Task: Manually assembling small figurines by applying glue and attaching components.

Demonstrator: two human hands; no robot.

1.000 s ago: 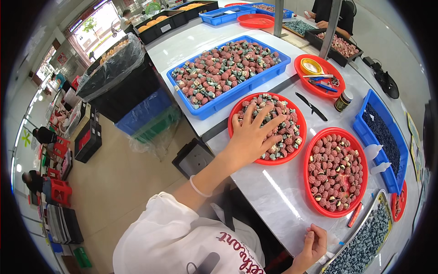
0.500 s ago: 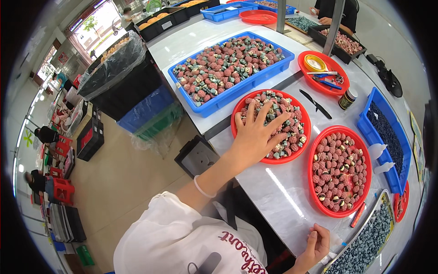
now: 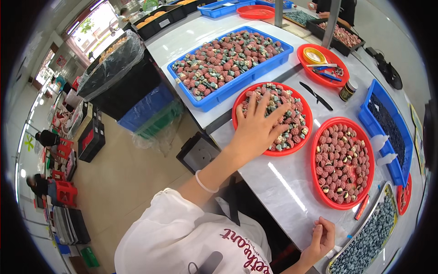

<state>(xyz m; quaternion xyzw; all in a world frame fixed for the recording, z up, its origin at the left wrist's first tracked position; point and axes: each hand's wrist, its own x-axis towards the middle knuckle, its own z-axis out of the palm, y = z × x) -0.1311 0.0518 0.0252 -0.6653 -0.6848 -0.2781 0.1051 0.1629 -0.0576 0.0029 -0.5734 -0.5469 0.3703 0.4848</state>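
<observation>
My left hand (image 3: 257, 130) lies with fingers spread over a heap of bumpy reddish beads and small grey-green pieces (image 3: 292, 121), touching the heap. That heap fills a red round tray (image 3: 312, 123) at the centre. On the bench edge, closer to me, rests my right hand (image 3: 323, 237), its fingers curled in; whether they hold anything is hidden. Between the hands, a second red tray (image 3: 313, 171) holds bumpy reddish beads (image 3: 337, 155), some with dark and cream parts showing. Beside my right hand is a shallow tray (image 3: 332, 262) of dark grey-green pieces.
A large blue bin (image 3: 214, 101) of mixed beads stands behind. Farther right are a black knife (image 3: 317, 97), a red tray of tools (image 3: 341, 55), a small jar (image 3: 348, 90) and a blue bin of dark bits (image 3: 401, 178). Lined black crates (image 3: 123, 86) stand left. Another person (image 3: 345, 11) sits opposite.
My view has shifted slightly. My left hand stays on the heap, with its fingers a little differently bent. My right hand remains curled at the bench edge.
</observation>
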